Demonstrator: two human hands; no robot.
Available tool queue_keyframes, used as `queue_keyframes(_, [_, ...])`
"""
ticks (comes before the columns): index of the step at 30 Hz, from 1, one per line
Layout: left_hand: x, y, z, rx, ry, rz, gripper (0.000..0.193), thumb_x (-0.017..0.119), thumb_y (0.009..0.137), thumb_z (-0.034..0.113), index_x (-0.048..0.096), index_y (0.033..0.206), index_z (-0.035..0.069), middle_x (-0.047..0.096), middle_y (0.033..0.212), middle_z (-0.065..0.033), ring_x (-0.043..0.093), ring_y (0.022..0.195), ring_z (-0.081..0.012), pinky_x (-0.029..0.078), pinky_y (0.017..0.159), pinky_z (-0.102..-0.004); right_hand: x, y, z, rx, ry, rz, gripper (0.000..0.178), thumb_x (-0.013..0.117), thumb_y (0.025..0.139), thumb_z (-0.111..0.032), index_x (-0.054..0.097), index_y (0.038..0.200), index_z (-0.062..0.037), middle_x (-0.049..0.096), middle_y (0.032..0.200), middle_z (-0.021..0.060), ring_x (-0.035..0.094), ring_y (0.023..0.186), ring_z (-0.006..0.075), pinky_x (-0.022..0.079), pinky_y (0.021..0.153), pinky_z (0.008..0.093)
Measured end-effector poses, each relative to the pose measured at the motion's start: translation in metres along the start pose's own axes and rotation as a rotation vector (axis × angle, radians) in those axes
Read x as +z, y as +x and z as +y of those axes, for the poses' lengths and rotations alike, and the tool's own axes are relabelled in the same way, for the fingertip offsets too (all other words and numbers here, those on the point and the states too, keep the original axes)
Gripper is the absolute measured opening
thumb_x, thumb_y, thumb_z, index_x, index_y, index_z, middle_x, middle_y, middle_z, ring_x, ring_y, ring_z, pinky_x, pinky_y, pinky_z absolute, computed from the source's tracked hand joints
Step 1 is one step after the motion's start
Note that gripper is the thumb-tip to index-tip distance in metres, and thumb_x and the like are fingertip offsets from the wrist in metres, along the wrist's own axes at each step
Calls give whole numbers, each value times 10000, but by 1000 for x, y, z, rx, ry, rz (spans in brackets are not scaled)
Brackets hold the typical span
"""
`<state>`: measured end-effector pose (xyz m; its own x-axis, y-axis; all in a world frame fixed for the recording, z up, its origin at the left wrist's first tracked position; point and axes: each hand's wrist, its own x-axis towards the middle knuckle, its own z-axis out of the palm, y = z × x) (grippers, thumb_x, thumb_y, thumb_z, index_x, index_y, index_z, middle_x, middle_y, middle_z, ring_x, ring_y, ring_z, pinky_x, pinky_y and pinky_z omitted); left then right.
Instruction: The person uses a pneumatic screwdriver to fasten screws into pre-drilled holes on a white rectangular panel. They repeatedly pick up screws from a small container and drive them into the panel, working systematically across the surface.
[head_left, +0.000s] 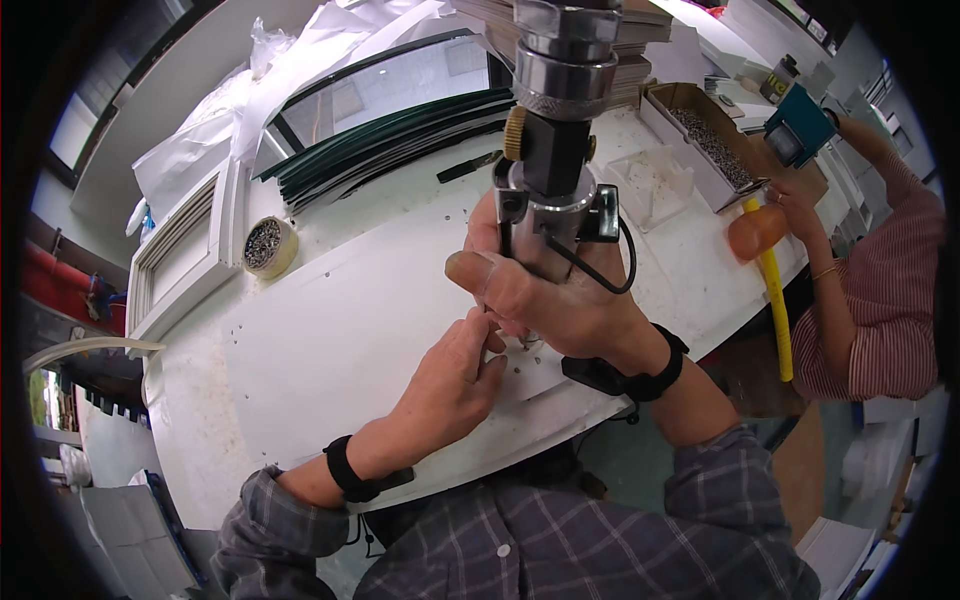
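Observation:
My right hand [560, 305] is wrapped round the lower end of an upright silver cylindrical metal tool [545, 205], which has a black block, a brass knob and a thin black cable loop. Its thumb points left across the front. Just below and left of it, my left hand [450, 375] is closed, with its fingertips pinched together by the right hand's fingers. Whatever they pinch is too small and hidden to name. Both hands are low over the white worktable [330, 350], with a few tiny metal bits beside them. The tool's tip is hidden behind my hands.
A round tub of small metal parts [268, 248] stands left, beside a white frame [185, 260]. Dark green strips [390, 150] lie at the back. A clear tray [650, 185] and a box of metal parts [705, 140] are right, near another person [870, 290] and a yellow bar [775, 310].

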<state>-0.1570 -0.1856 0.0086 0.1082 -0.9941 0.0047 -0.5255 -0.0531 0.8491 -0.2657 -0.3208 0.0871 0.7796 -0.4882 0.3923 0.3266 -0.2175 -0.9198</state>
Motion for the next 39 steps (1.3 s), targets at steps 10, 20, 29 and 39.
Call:
queue_keyframes(10, [-113, -10, -14, -33, 415, 317, 238, 634, 914, 57, 608, 1150, 50, 689, 918, -133, 674, 829, -304, 537, 726, -386, -12, 27, -27, -90, 136, 220, 246, 580, 987, -248, 483, 1048, -31, 536, 835, 63, 433, 414, 56, 393, 378, 221])
queue_keyframes(20, [-222, 5, -117, -263, 606, 603, 150, 678, 897, 138, 717, 993, 29, 720, 885, -163, 688, 798, -317, 527, 760, -371, -19, 41, -8, -86, 184, 310, 252, 580, 996, -283, 487, 1050, -55, 519, 846, 44, 418, 420, 44, 371, 394, 216])
queue_keyframes(29, [-223, 8, -116, -316, 778, 541, 150, 654, 924, 148, 649, 962, 4, 696, 909, -193, 655, 839, -377, 509, 767, -421, -26, 43, -3, -98, 213, 301, 216, 550, 1010, -254, 476, 1037, -54, 521, 849, 58, 416, 425, 47, 380, 398, 218])
queue_keyframes(39, [-230, 4, -113, -254, 694, 455, 149, 611, 894, -1, 669, 1028, -28, 726, 929, -192, 716, 883, -308, 553, 821, -352, -21, 42, -2, -97, 221, 335, 218, 547, 1010, -272, 482, 1026, -65, 502, 844, 28, 412, 437, 28, 360, 397, 200])
